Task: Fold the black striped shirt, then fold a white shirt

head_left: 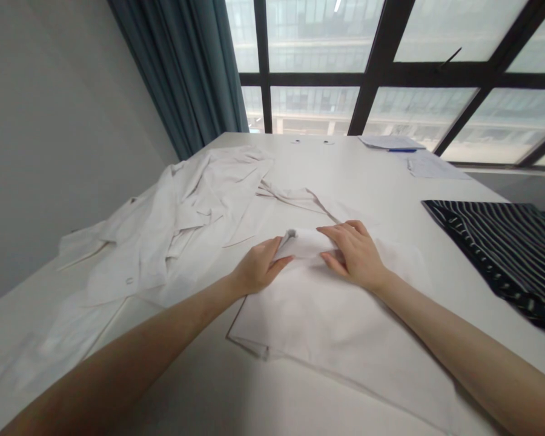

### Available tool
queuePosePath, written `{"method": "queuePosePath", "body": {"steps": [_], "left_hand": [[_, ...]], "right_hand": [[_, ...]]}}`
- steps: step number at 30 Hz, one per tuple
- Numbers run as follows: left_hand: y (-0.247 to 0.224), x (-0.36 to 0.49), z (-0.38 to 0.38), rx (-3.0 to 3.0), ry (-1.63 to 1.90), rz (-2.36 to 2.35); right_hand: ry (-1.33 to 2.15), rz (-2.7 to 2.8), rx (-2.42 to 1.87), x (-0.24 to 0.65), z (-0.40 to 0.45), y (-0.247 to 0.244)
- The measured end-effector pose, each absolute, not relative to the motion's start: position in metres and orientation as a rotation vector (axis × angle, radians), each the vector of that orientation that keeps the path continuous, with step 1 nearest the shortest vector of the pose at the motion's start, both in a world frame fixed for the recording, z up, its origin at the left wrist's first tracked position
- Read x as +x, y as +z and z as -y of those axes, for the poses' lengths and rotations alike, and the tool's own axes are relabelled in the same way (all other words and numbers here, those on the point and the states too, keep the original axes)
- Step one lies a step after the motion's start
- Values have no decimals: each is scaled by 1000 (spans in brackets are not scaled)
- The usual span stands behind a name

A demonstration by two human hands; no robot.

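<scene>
A white garment (340,321) lies spread on the table in front of me, its top edge lifted and rolled over between my hands. My left hand (260,264) is closed on the left end of that raised edge, thumb in front and fingers behind. On the right part of the same edge, my right hand (356,254) pinches the cloth between thumb and fingers. Some of the fingers are hidden behind the fabric. Thin white strips of cloth (295,197) stretch away behind the raised edge.
Crumpled white garments (200,200) cover the left side of the white table (309,166). A black-and-white striped cloth (513,242) lies at the right. Papers (390,142) with a blue pen (402,150) rest near the far edge, below the windows. A blue curtain (186,66) hangs behind.
</scene>
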State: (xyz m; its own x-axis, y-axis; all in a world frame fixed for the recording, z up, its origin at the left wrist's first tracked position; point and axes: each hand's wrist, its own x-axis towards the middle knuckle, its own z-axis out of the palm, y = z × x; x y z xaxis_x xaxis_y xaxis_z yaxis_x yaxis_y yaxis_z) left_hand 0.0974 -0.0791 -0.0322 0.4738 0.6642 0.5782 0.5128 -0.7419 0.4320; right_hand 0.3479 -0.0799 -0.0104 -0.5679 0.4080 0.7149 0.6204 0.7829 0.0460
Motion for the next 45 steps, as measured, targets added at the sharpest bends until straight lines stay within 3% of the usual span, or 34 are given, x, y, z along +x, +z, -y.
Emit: {"method": "queuePosePath", "body": {"steps": [6,21,45], "left_hand": [[-30,98,80,2920,1274,-648],[-13,108,95,2913,1523,-574],[-15,112,100,2876,1466,-703]], "right_hand": [[-381,2218,-598,339,88,-6],[-524,2336,-526,340,88,-9],[-471,2392,-559,330,94,-5]]}}
